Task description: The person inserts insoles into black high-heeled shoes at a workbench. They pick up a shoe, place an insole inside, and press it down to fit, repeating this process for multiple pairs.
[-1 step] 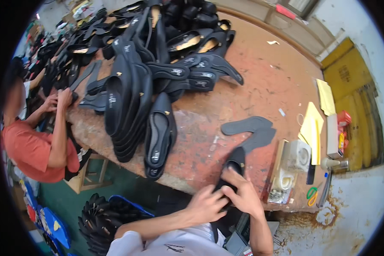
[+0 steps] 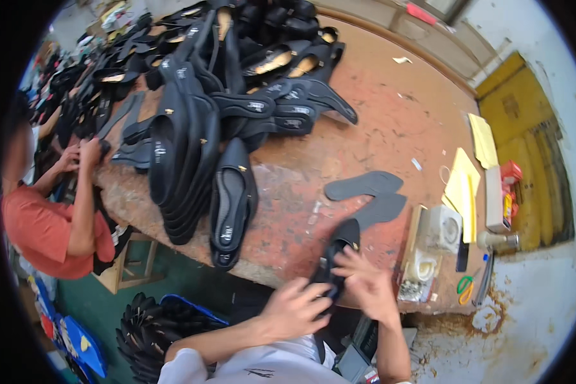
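At the near table edge is a black pointed flat shoe [image 2: 331,259], toe pointing up and away, with a small gold ornament near its opening. My left hand [image 2: 292,305] is closed round its heel end, the fingers along its side. My right hand [image 2: 367,289] hovers at the shoe's right side, fingers spread and slightly smeared by motion. Whether its fingertips touch the shoe I cannot tell. Just beyond the toe lie two grey insoles, one a flat insole [image 2: 365,185], the other a lower insole [image 2: 383,210] partly behind the toe.
Stacked black shoes [image 2: 184,141] and a single black shoe [image 2: 232,198] stand left, with printed insoles [image 2: 294,116] behind. At right are a white tape dispenser [image 2: 443,229], scissors [image 2: 466,289] and yellow paper [image 2: 462,185]. A co-worker in a red shirt [image 2: 51,224] handles something dark.
My right hand's fingers have come up out of the shoe's opening and spread apart. My left hand has shifted slightly left and stays on the shoe. The whole view has shifted a little.
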Action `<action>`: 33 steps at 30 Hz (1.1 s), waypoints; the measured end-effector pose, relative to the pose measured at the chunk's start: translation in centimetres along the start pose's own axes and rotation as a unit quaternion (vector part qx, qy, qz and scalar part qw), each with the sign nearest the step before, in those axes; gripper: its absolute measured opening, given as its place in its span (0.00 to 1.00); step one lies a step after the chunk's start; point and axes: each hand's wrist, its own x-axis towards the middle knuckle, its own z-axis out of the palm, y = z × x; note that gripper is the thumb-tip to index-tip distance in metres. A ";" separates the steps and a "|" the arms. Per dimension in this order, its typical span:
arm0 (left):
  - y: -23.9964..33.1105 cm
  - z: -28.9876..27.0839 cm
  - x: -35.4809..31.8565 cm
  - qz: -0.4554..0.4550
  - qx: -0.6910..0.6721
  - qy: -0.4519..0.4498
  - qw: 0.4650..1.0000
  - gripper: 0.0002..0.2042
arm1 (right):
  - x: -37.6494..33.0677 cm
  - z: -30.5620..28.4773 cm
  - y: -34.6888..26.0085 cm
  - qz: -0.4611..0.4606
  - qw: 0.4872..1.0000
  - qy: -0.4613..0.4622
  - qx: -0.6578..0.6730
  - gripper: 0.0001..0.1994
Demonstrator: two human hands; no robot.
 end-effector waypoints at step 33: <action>-23.4 -3.6 28.0 -0.170 0.421 -0.184 0.872 0.20 | 1.0 5.8 4.2 0.001 0.957 0.141 -0.255 0.25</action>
